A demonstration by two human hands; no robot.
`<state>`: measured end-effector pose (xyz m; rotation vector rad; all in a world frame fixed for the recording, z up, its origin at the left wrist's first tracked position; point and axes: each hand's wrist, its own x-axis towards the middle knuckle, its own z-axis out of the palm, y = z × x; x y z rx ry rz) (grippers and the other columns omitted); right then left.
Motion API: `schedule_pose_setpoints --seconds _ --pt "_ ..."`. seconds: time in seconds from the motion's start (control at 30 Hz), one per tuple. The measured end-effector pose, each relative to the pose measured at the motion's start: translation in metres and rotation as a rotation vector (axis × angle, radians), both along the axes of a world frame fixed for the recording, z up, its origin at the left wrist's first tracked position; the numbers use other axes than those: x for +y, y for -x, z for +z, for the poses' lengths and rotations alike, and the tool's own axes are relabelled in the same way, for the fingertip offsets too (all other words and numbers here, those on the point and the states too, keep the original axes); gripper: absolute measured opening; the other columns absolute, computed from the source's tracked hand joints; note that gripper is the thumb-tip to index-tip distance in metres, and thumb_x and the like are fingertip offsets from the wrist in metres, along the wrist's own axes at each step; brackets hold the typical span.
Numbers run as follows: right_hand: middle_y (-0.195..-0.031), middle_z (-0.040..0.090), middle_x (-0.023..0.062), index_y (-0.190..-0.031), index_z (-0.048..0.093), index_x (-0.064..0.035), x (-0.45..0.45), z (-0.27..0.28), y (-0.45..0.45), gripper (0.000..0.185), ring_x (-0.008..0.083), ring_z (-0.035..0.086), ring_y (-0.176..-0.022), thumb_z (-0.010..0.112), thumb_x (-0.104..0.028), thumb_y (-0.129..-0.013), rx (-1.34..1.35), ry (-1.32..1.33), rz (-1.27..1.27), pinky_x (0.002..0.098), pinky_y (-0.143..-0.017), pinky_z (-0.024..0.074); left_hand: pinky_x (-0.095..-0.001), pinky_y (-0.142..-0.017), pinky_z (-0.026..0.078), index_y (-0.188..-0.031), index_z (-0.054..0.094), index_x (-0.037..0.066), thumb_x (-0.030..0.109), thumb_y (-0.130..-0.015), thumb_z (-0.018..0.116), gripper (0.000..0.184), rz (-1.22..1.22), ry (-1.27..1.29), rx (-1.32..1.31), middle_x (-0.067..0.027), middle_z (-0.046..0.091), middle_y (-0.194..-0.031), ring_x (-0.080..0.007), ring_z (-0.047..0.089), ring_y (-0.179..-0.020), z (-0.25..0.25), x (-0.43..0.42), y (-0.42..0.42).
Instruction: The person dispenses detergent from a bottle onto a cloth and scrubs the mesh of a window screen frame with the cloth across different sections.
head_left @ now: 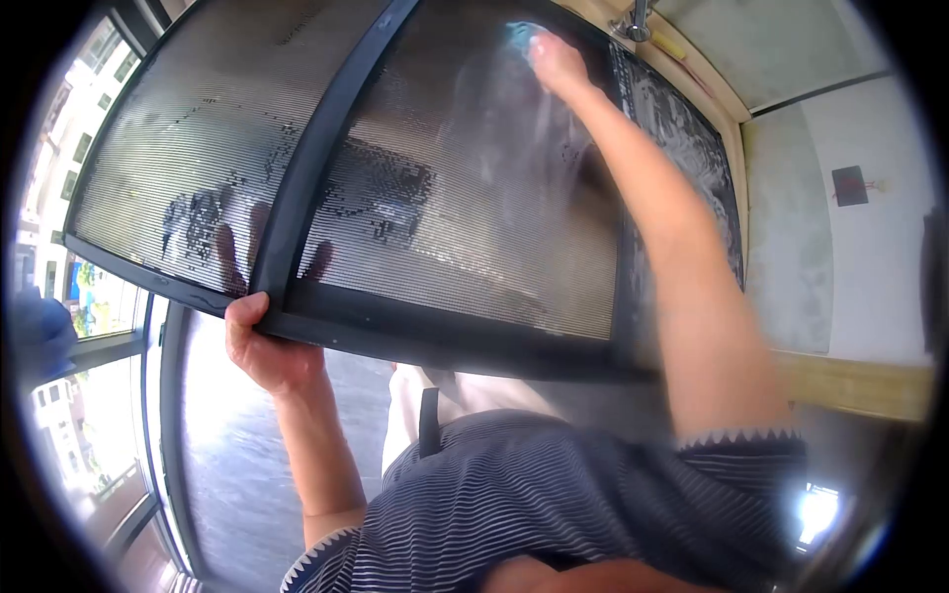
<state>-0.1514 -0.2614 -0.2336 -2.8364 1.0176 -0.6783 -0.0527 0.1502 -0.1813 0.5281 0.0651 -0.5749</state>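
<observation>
A large window screen [474, 227] with a black frame lies tilted in front of me, its fine mesh patched with wet spots. My left hand [272, 346] is closed on the near edge of the frame, beside the crossbar [331, 148]; its fingers show dimly through the mesh. Near the far edge my right hand [559, 64] presses a light blue cloth [521, 38] against the middle panel. Whitish streaks run down the mesh below the cloth. White foam covers the right-hand panel [677, 124].
A metal faucet [635, 22] stands behind the screen's far edge, with a yellow-handled tool [669, 43] near it. Tall windows [94, 395] line the left side. A pale wall [870, 257] with a dark square plate is at right. Grey floor [237, 445] shows below.
</observation>
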Motion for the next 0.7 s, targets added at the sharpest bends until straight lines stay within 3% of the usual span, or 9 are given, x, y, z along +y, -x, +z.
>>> schedule_pose_setpoints --seconds 0.07,0.2,0.27,0.33,0.43,0.53,0.6,0.67,0.7 --pt "-0.095 0.060 0.0142 -0.095 0.057 -0.0069 0.018 0.006 -0.010 0.023 0.0339 0.058 -0.085 0.044 -0.021 -0.082 -0.043 -0.071 -0.066 0.0410 -0.072 0.0478 -0.0549 -0.089 0.040 -0.105 0.049 -0.010 0.005 -0.066 0.042 0.042 -0.056 0.006 0.014 -0.0222 0.059 -0.094 -0.0309 0.060 -0.083 -0.006 0.007 -0.003" --pt "-0.110 0.058 0.0093 -0.101 0.059 -0.0055 0.172 0.024 0.005 0.024 0.0268 0.057 -0.098 0.055 -0.007 -0.077 -0.370 -0.276 0.507 0.0376 -0.082 0.0462 -0.0545 -0.095 0.034 -0.100 0.050 -0.016 0.006 -0.064 0.042 0.043 -0.051 0.027 0.090 -0.0226 0.054 -0.105 -0.0317 0.055 -0.095 0.009 0.002 0.001" --pt "-0.114 0.056 0.0063 -0.103 0.059 -0.0099 0.227 0.049 0.002 0.028 0.0226 0.054 -0.104 0.059 -0.004 -0.075 -0.187 -0.145 0.730 0.0391 -0.087 0.0406 -0.0544 -0.095 0.033 -0.101 0.050 -0.015 0.006 -0.063 0.042 0.045 -0.135 0.035 0.039 -0.0228 0.052 -0.110 -0.0317 0.053 -0.099 -0.002 0.009 -0.002" --pt "-0.110 0.057 0.0036 -0.100 0.059 -0.0127 0.185 0.034 -0.036 0.025 0.0188 0.051 -0.107 0.060 -0.008 -0.075 -0.232 0.042 0.783 0.0400 -0.088 0.0364 -0.0546 -0.095 0.033 -0.102 0.050 -0.016 0.006 -0.062 0.042 0.046 -0.131 0.015 0.043 -0.0221 0.055 -0.106 -0.0315 0.056 -0.093 0.002 0.010 -0.003" --pt "-0.103 0.058 0.0026 -0.095 0.059 -0.0146 0.046 0.001 -0.084 0.021 0.0176 0.053 -0.097 0.042 -0.020 -0.083 -0.067 0.100 0.358 0.0430 -0.079 0.0357 -0.0538 -0.096 0.033 -0.100 0.051 -0.016 0.006 -0.062 0.042 0.044 -0.144 -0.026 0.033 -0.0218 0.057 -0.102 -0.0314 0.058 -0.089 -0.004 0.008 -0.001" --pt "-0.101 0.058 0.0055 -0.095 0.059 -0.0120 -0.022 0.009 -0.113 0.024 0.0202 0.053 -0.098 0.044 -0.010 -0.077 0.018 0.053 -0.080 0.0440 -0.080 0.0366 -0.0524 -0.096 0.033 -0.092 0.055 -0.015 0.007 -0.062 0.043 0.039 -0.165 -0.036 0.015 -0.0219 0.059 -0.098 -0.0310 0.059 -0.087 -0.004 0.008 -0.002" --pt "-0.098 0.059 0.0105 -0.095 0.059 -0.0074 -0.024 0.007 -0.130 0.023 0.0232 0.054 -0.098 0.045 -0.011 -0.077 0.090 -0.006 -0.175 0.0433 -0.079 0.0389 -0.0453 -0.087 0.043 -0.088 0.056 -0.014 0.009 -0.063 0.043 0.036 -0.132 -0.081 0.057 -0.0221 0.060 -0.092 -0.0299 0.060 -0.080 -0.003 0.008 -0.002" --pt "-0.091 0.059 0.0161 -0.090 0.058 -0.0029 0.011 0.003 -0.114 0.020 0.0311 0.056 -0.089 0.045 -0.013 -0.079 0.009 0.143 0.134 0.0412 -0.071 0.0468 -0.0389 -0.077 0.050 -0.090 0.054 -0.014 0.009 -0.063 0.044 0.037 -0.128 -0.112 0.061 -0.0217 0.061 -0.087 -0.0290 0.061 -0.072 -0.015 0.015 -0.003" --pt "-0.099 0.058 0.0165 -0.094 0.058 -0.0013 0.040 0.007 -0.098 0.020 0.0305 0.055 -0.095 0.049 -0.009 -0.077 -0.107 0.118 0.336 0.0401 -0.078 0.0457 -0.0338 -0.068 0.051 -0.082 0.057 -0.013 0.011 -0.064 0.044 0.032 -0.141 -0.101 0.087 -0.0201 0.061 -0.081 -0.0269 0.060 -0.067 -0.016 0.014 -0.002"
